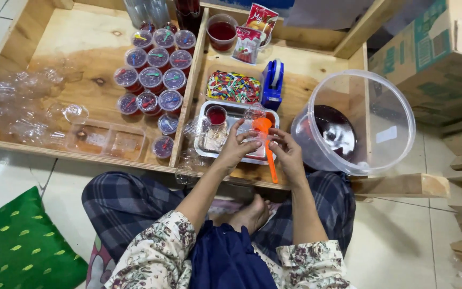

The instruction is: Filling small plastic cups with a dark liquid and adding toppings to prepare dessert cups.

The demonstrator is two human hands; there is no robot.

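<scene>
While pinching the clear cup (253,124) with both hands, left hand (236,147), right hand (287,152), keeping the orange scoop (266,140) level above the steel tray (231,109).

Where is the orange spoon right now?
In the head view, the orange spoon is near the middle, between the left hand and right hand, over the metal tray.
</scene>
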